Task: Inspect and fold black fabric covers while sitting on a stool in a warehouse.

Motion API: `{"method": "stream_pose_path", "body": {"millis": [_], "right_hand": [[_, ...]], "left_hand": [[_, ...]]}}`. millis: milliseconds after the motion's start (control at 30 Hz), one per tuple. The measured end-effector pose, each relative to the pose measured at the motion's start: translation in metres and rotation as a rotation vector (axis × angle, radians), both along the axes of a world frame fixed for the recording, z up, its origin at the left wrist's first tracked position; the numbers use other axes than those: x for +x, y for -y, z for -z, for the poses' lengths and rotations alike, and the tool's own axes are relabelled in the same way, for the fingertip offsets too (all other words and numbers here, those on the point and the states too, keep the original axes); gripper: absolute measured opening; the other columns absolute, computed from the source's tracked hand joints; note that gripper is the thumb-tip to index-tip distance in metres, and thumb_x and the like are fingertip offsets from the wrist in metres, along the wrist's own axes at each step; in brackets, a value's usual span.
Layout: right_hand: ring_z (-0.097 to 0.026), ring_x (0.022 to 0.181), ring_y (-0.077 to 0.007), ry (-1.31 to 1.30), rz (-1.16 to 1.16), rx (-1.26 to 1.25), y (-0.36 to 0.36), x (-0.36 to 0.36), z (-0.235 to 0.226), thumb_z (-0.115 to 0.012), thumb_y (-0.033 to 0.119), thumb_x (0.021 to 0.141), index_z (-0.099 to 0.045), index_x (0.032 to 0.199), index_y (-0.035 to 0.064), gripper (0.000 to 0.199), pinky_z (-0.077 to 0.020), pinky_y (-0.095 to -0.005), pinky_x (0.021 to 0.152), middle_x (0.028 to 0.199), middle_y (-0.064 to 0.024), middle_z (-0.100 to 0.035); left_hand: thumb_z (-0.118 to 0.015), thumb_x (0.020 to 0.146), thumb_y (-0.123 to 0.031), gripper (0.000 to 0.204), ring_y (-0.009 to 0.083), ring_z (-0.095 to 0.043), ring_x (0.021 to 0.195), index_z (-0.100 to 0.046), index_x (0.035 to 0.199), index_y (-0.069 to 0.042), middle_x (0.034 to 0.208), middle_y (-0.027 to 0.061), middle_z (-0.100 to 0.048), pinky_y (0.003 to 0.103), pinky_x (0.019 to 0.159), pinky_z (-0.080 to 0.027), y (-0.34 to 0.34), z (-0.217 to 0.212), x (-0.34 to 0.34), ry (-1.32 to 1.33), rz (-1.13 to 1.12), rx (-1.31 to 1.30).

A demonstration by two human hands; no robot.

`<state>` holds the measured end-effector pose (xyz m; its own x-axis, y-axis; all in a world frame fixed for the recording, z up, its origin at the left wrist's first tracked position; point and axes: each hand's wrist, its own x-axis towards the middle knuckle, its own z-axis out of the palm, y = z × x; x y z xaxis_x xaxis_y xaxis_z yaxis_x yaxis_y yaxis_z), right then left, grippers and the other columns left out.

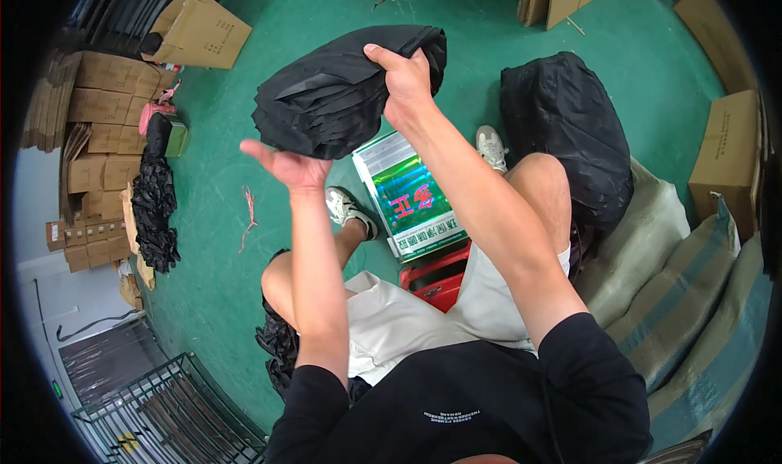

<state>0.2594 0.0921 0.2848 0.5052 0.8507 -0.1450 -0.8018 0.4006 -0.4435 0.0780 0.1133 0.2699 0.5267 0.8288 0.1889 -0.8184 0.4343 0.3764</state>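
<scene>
A thick stack of folded black bags (334,97) is held up in front of me over the green floor. My right hand (405,85) grips the stack at its right end, thumb on top. Under the stack's lower edge my left hand (287,167) lies palm up with its fingers spread, touching or nearly touching the bags. I sit on a low red stool (436,278) with both knees bent.
A shiny green and silver packet (407,197) lies on the floor between my shoes. A full black sack (566,130) stands to my right beside striped woven sacks (692,301). Flattened cardboard boxes (102,130), a loose black bag pile (155,207) and a wire rack (175,407) are at left.
</scene>
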Motion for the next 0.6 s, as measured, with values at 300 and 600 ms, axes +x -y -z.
{"method": "stream_pose_path", "body": {"millis": [300,600], "right_hand": [[-0.062,0.095,-0.0184,0.093,0.257,0.021,0.012,-0.008,0.005,-0.064,-0.008,0.080,-0.055,0.113,-0.0009,0.035,-0.0489,-0.0321,0.087,0.107,-0.0071,-0.064],[-0.068,0.087,-0.0283,0.724,0.459,-0.144,0.034,-0.036,0.012,-0.066,0.014,0.088,-0.064,0.097,-0.0039,0.020,-0.0514,-0.0362,0.079,0.093,-0.0176,-0.070]], "left_hand": [[-0.063,0.072,-0.076,0.106,0.0339,-0.031,0.140,-0.038,0.145,-0.003,0.151,0.0151,-0.036,0.055,0.117,-0.019,0.047,-0.037,0.029,-0.161,-0.028,-0.133],[-0.067,0.088,-0.041,0.043,0.0272,-0.069,0.094,-0.066,0.106,-0.002,0.106,0.0136,-0.070,0.044,0.088,-0.055,-0.021,-0.039,0.062,-0.817,0.143,-0.374]]}}
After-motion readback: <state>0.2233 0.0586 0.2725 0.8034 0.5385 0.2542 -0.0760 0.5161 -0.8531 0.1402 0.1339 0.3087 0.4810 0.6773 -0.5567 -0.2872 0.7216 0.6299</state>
